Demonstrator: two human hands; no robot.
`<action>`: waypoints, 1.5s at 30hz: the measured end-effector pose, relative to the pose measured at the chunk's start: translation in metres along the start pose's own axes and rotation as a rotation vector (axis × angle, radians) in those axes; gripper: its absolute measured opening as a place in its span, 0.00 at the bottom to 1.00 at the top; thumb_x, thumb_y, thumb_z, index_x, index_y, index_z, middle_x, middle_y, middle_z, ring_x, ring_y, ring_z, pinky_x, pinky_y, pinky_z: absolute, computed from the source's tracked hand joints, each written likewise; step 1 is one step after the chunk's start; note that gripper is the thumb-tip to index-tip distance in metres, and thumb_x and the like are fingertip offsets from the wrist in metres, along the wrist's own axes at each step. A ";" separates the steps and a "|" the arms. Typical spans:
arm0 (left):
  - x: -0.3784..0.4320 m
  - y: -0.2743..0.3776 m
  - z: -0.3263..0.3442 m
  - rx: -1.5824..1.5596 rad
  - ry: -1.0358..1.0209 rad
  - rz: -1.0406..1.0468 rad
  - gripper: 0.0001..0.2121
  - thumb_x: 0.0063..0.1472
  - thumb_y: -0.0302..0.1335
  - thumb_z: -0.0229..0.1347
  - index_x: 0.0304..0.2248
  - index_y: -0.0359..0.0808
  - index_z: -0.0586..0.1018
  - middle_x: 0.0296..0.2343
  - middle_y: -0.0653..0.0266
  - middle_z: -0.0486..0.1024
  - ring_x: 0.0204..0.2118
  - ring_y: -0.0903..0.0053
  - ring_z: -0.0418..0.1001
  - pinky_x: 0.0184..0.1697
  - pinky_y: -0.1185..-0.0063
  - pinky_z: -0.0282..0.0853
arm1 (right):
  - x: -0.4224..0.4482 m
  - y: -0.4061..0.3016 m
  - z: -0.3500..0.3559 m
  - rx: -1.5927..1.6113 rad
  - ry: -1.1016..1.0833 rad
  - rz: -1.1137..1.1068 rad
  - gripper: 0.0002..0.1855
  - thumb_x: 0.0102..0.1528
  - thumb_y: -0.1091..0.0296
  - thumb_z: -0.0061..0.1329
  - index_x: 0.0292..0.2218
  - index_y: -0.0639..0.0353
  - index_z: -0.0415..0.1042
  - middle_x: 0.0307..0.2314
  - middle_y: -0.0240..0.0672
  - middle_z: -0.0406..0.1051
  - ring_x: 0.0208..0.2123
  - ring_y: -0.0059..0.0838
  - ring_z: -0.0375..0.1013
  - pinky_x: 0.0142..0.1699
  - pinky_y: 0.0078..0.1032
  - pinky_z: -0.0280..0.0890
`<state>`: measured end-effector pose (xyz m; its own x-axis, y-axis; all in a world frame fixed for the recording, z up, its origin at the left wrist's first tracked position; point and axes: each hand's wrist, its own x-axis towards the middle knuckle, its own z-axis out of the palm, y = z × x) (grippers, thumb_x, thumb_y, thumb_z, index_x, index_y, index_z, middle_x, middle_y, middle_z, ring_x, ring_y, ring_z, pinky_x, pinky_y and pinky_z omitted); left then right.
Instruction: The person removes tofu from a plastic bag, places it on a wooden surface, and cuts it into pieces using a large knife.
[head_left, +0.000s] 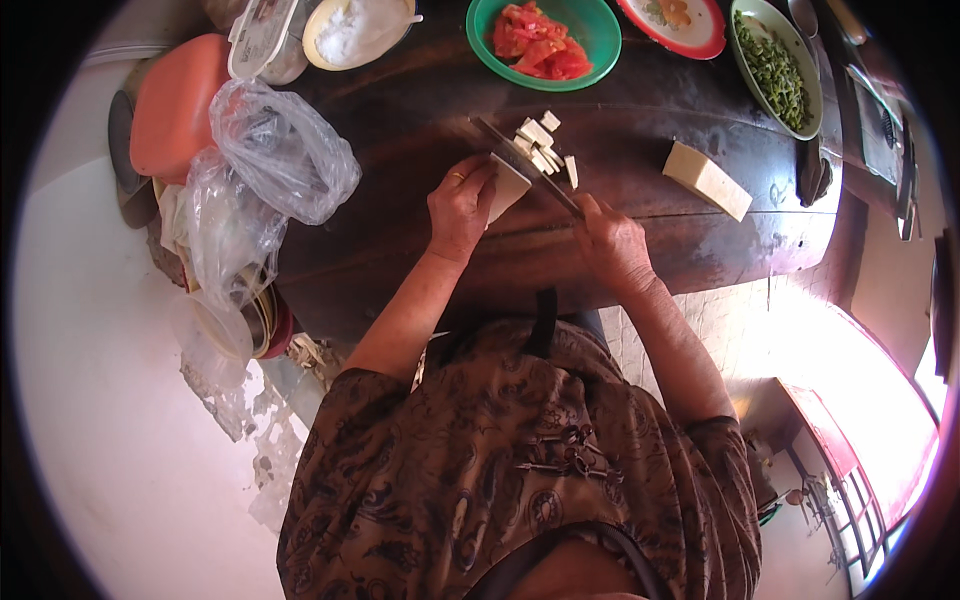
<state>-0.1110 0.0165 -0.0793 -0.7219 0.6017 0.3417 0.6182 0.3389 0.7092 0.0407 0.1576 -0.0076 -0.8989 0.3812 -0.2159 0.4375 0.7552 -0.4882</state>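
Observation:
My left hand rests on a pale block of what looks like tofu, its fingers holding the block's left side. In my right hand is the handle end of a kitchen knife, its blade slanting up and left along the block's right edge. Just beyond the blade lie several small cut pieces in a loose heap, with one stick a little apart. A second, larger pale block sits on the dark table to the right of my hands.
Along the table's far side stand a green bowl of cut tomato, a red-rimmed enamel plate, an oval dish of chopped greens and a bowl of white powder. Left are clear plastic bags and an orange container.

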 end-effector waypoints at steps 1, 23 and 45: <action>-0.004 -0.002 -0.001 -0.018 -0.007 -0.016 0.09 0.45 0.19 0.56 0.30 0.37 0.79 0.31 0.64 0.75 0.30 0.70 0.75 0.31 0.78 0.73 | -0.002 -0.005 -0.003 0.005 -0.006 0.009 0.11 0.50 0.74 0.38 0.38 0.57 0.61 0.26 0.43 0.69 0.25 0.46 0.72 0.28 0.39 0.68; -0.009 0.001 -0.007 -0.054 -0.021 -0.070 0.08 0.46 0.17 0.55 0.29 0.34 0.78 0.31 0.60 0.74 0.31 0.68 0.74 0.33 0.78 0.71 | -0.006 -0.013 -0.008 -0.008 -0.074 0.042 0.09 0.51 0.71 0.39 0.37 0.56 0.63 0.25 0.43 0.70 0.24 0.46 0.72 0.28 0.40 0.68; -0.015 -0.004 -0.012 -0.001 -0.020 -0.074 0.09 0.46 0.19 0.56 0.30 0.37 0.79 0.32 0.63 0.75 0.30 0.69 0.75 0.32 0.78 0.73 | -0.010 -0.020 -0.005 0.001 -0.072 0.017 0.10 0.49 0.73 0.41 0.35 0.57 0.62 0.23 0.43 0.68 0.24 0.46 0.71 0.27 0.40 0.67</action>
<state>-0.1066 -0.0028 -0.0802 -0.7591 0.5896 0.2760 0.5631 0.3818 0.7329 0.0408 0.1412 0.0081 -0.8906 0.3544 -0.2849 0.4528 0.7484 -0.4846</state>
